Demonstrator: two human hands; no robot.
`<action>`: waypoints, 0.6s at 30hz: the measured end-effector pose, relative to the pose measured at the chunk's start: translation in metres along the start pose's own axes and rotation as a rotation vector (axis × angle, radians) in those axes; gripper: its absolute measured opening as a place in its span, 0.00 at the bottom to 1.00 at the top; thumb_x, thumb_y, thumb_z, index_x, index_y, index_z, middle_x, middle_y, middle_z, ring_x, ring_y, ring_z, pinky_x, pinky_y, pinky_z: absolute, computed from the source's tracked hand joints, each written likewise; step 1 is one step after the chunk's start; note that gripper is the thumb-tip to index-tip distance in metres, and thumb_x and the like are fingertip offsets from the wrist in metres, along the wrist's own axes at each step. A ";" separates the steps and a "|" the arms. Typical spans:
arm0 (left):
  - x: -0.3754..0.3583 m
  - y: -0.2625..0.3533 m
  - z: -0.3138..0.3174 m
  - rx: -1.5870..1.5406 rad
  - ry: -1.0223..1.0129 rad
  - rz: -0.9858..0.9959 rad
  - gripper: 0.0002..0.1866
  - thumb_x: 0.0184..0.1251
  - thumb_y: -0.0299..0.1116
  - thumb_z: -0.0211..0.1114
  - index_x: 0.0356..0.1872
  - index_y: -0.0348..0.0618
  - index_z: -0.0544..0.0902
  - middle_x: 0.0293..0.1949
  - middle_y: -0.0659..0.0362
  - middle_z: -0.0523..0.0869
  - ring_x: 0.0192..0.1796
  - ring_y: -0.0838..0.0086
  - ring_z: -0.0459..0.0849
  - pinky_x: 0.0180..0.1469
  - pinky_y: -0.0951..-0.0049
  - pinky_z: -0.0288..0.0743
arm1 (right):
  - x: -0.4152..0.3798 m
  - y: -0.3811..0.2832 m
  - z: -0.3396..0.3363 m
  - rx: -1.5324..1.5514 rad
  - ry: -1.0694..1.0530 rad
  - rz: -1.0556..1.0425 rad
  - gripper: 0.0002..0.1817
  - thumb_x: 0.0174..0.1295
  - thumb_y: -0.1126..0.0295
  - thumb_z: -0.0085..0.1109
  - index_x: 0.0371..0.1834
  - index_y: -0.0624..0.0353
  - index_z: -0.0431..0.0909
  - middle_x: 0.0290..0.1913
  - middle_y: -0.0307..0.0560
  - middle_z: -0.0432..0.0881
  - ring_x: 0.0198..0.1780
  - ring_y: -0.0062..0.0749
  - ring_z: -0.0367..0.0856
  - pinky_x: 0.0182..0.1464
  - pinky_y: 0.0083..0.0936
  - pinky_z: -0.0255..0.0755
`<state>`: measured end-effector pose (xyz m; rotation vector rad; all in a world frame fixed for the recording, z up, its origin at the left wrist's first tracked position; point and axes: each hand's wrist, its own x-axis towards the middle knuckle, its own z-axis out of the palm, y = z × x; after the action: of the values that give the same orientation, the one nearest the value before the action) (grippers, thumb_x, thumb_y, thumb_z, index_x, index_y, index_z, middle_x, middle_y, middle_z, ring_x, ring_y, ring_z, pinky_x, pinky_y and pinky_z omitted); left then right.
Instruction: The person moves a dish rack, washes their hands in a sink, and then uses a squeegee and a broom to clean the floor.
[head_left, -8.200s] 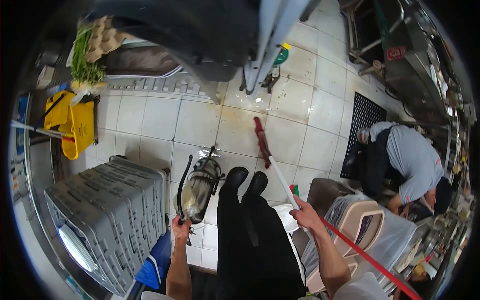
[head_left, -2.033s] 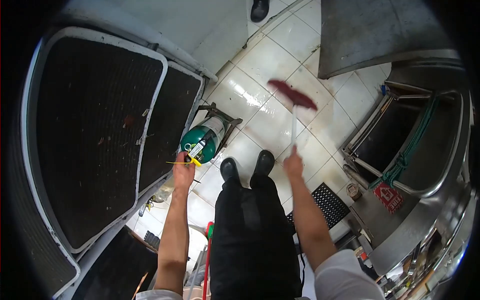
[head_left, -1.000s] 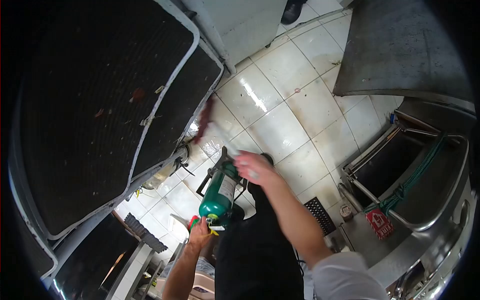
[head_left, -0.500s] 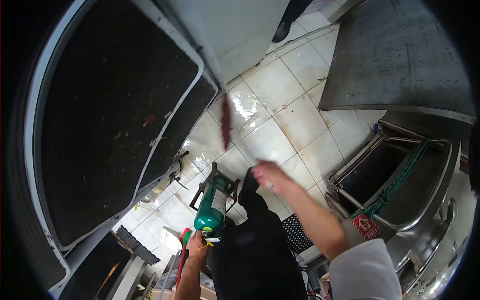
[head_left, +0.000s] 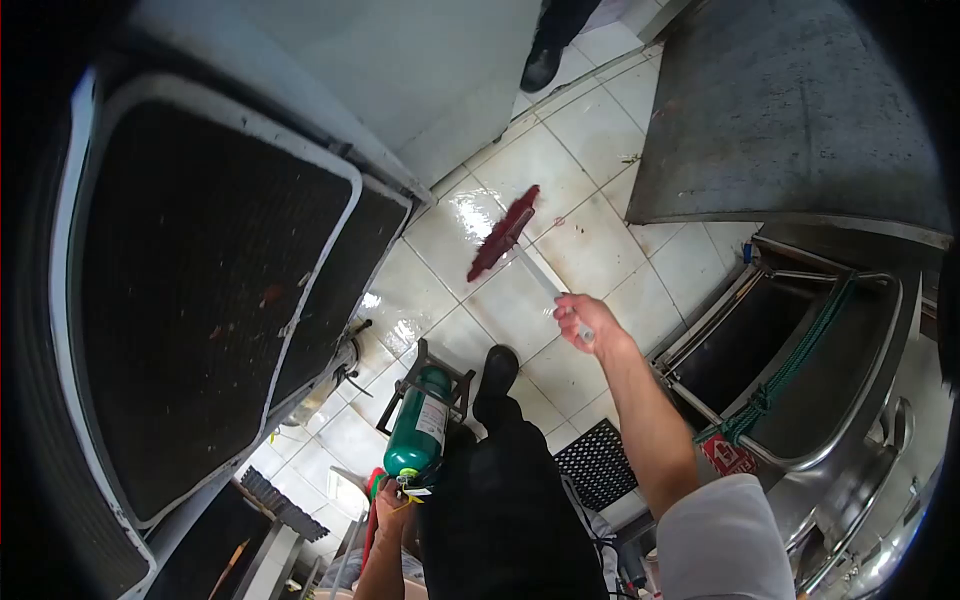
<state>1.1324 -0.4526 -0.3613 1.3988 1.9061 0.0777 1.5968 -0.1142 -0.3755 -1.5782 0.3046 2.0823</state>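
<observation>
My right hand [head_left: 584, 322] is closed around the pale handle of a broom [head_left: 540, 275]. Its long dark red head [head_left: 503, 235] lies slantwise over the wet white tiles. Low in the head view, my left hand [head_left: 393, 497] has its fingers wrapped at the valve end of a green fire extinguisher [head_left: 414, 440], which has a white label and a yellow tag. A dark metal stand [head_left: 421, 362] frames the cylinder's far end, just left of my black shoe [head_left: 497, 372].
Left is a large dark-panelled appliance [head_left: 200, 300]. A grey metal sheet [head_left: 790, 120] leans at upper right, above a steel cart [head_left: 800, 440] with green rope and a red fire sign [head_left: 727, 456]. Another person's shoe [head_left: 541, 68] shows at the top. A black perforated mat [head_left: 600, 462] lies by my leg.
My right hand has moved right and slightly up. The broom head has swung right over the tiles, from nearly upright to slanted. My left hand stays at the fire extinguisher; the view has shifted slightly.
</observation>
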 end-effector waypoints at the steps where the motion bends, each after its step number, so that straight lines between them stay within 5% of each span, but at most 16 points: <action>1: 0.000 -0.006 0.001 -0.012 -0.044 -0.034 0.09 0.50 0.25 0.65 0.34 0.40 0.83 0.38 0.45 0.83 0.46 0.48 0.80 0.49 0.55 0.74 | -0.003 -0.002 0.008 0.010 0.000 -0.007 0.08 0.63 0.70 0.57 0.27 0.59 0.73 0.22 0.37 0.72 0.20 0.17 0.67 0.23 0.14 0.64; 3: 0.018 -0.003 0.001 -0.027 -0.092 0.020 0.11 0.50 0.24 0.64 0.38 0.41 0.83 0.39 0.46 0.83 0.47 0.48 0.80 0.48 0.57 0.75 | 0.004 -0.003 0.029 -0.103 -0.002 -0.108 0.08 0.62 0.70 0.58 0.27 0.59 0.73 0.23 0.39 0.73 0.19 0.17 0.66 0.23 0.15 0.65; 4: 0.022 0.016 -0.003 -0.106 -0.077 0.029 0.12 0.51 0.23 0.63 0.39 0.41 0.83 0.40 0.47 0.83 0.47 0.48 0.80 0.48 0.58 0.75 | 0.047 0.001 0.026 -0.091 -0.268 -0.207 0.08 0.61 0.71 0.59 0.27 0.60 0.73 0.24 0.40 0.75 0.19 0.19 0.68 0.23 0.16 0.65; 6: 0.024 0.025 -0.003 -0.212 -0.113 -0.054 0.15 0.53 0.21 0.60 0.44 0.42 0.83 0.41 0.48 0.83 0.47 0.50 0.81 0.48 0.59 0.75 | 0.097 -0.012 0.057 0.103 -0.342 -0.221 0.07 0.62 0.71 0.58 0.28 0.60 0.74 0.24 0.40 0.75 0.18 0.21 0.69 0.19 0.17 0.64; 7: 0.029 0.049 -0.014 -0.197 -0.170 -0.134 0.15 0.56 0.20 0.58 0.45 0.42 0.83 0.44 0.49 0.84 0.49 0.51 0.82 0.48 0.61 0.76 | 0.100 -0.032 0.083 0.272 -0.152 -0.137 0.07 0.64 0.69 0.55 0.29 0.59 0.75 0.24 0.39 0.74 0.17 0.21 0.68 0.15 0.18 0.62; 9: 0.036 0.054 -0.013 -0.103 -0.210 -0.184 0.14 0.59 0.20 0.58 0.46 0.42 0.82 0.47 0.48 0.84 0.49 0.54 0.84 0.46 0.63 0.77 | 0.158 -0.055 0.042 0.448 -0.312 -0.106 0.08 0.64 0.69 0.54 0.28 0.59 0.74 0.23 0.38 0.74 0.19 0.20 0.70 0.16 0.17 0.64; 12: 0.050 0.048 0.000 -0.182 -0.075 -0.113 0.12 0.58 0.20 0.58 0.43 0.39 0.82 0.47 0.47 0.84 0.42 0.58 0.86 0.40 0.66 0.76 | 0.114 -0.036 -0.026 0.154 -0.244 -0.188 0.07 0.65 0.70 0.52 0.30 0.59 0.74 0.21 0.37 0.71 0.17 0.19 0.68 0.15 0.16 0.64; 13: 0.056 0.062 -0.006 -0.214 -0.074 -0.137 0.12 0.58 0.20 0.57 0.43 0.39 0.83 0.47 0.46 0.84 0.42 0.59 0.86 0.39 0.67 0.76 | 0.103 -0.032 -0.035 0.330 -0.299 0.092 0.06 0.66 0.70 0.51 0.32 0.58 0.73 0.20 0.37 0.70 0.15 0.18 0.64 0.13 0.15 0.62; 16: 0.080 0.054 0.000 -0.218 0.037 -0.051 0.13 0.57 0.19 0.58 0.43 0.37 0.82 0.52 0.48 0.83 0.45 0.63 0.85 0.44 0.71 0.76 | 0.007 0.007 0.026 0.088 0.120 -0.119 0.05 0.65 0.68 0.53 0.32 0.56 0.73 0.18 0.34 0.69 0.12 0.17 0.61 0.11 0.14 0.58; 18: 0.085 0.067 -0.013 -0.202 0.015 -0.098 0.14 0.58 0.18 0.59 0.46 0.36 0.82 0.55 0.47 0.82 0.49 0.64 0.85 0.50 0.74 0.74 | 0.034 0.016 0.032 0.132 -0.037 -0.113 0.04 0.65 0.69 0.54 0.34 0.56 0.74 0.19 0.35 0.70 0.13 0.17 0.62 0.12 0.15 0.58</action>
<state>1.1681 -0.3497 -0.3670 1.1722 1.9181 0.2279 1.5553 -0.1042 -0.4001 -1.4452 0.3252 1.9616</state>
